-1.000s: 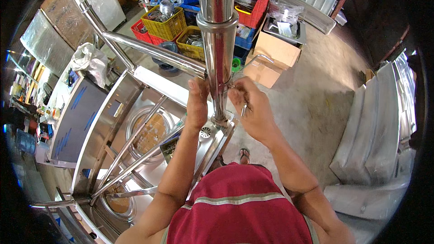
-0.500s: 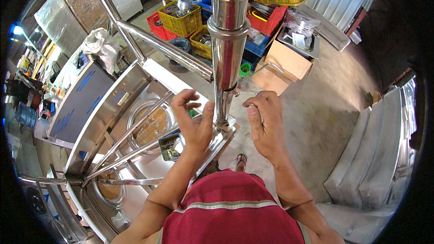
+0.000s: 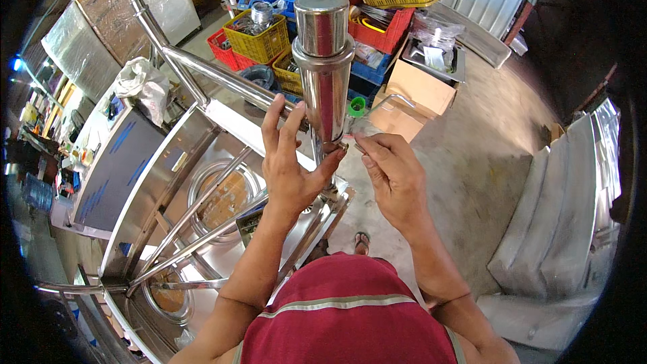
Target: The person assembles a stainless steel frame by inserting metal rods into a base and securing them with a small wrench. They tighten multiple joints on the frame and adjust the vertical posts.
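A polished steel post (image 3: 325, 87) with a capped top stands upright before me. At its lower right side sits a small metal bolt (image 3: 344, 147). My left hand (image 3: 290, 172) is at the post's left, fingers spread and raised, with the thumb reaching across the front to touch the bolt. Just right of the bolt, my right hand (image 3: 397, 182) is closed in a pinch, its fingertips close to the bolt. A small thing seems to lie between those fingertips, too small to make out.
A steel tube (image 3: 232, 74) runs from the post to the far left. Below it lies a metal frame with crossing tubes (image 3: 195, 226). Yellow crates (image 3: 259, 39), a cardboard box (image 3: 411, 98) and a thin bent rod (image 3: 394, 98) are behind. Wrapped panels (image 3: 552, 222) lean at the right.
My left hand has moved up and toward the post, its thumb now at the bolt. My right hand has come slightly closer to the post, still pinched. The view has shifted a little.
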`<state>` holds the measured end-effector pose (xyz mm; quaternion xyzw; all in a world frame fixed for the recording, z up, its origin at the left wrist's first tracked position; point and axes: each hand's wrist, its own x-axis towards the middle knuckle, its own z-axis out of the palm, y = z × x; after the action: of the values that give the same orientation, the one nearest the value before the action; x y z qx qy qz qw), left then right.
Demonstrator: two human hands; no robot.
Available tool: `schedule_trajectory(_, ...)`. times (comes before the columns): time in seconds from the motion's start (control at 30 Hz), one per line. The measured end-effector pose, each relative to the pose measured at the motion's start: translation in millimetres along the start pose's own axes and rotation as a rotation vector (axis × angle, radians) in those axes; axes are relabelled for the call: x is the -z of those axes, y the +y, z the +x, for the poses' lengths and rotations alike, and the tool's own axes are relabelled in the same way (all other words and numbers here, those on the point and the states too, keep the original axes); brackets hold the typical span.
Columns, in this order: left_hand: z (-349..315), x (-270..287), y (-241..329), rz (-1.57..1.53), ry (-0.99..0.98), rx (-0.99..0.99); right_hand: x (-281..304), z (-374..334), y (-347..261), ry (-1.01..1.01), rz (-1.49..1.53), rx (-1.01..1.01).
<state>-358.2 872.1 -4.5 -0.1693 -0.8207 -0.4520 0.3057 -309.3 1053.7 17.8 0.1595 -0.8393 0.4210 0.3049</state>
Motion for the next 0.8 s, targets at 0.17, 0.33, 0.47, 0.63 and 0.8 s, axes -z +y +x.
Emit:
schedule_trajectory(0.17,-0.1,-5.0,-7.0,0.002,0.047,-0.091,0.7,-1.0,2.8,-0.004,-0.082,0.044)
schedule_trajectory(0.33,-0.2,-5.2,-8.3,-0.035,0.05,-0.08,-2.3,-1.2,3.6,-0.026,-0.136,0.041)
schedule_trajectory(0.47,-0.4,-4.6,-7.4,-0.076,0.018,-0.031,-1.1,3.2,3.6,-0.028,-0.236,0.135)
schedule_trajectory(0.63,-6.1,-7.6,-15.0,-0.062,0.101,-0.093,2.4,6.9,-2.1,-0.084,-0.333,0.167)
schedule_trajectory(0.8,-43.9,-5.1,-20.3,-0.032,0.263,-0.257,-5.0,3.3,-13.5,-0.217,0.405,-0.507)
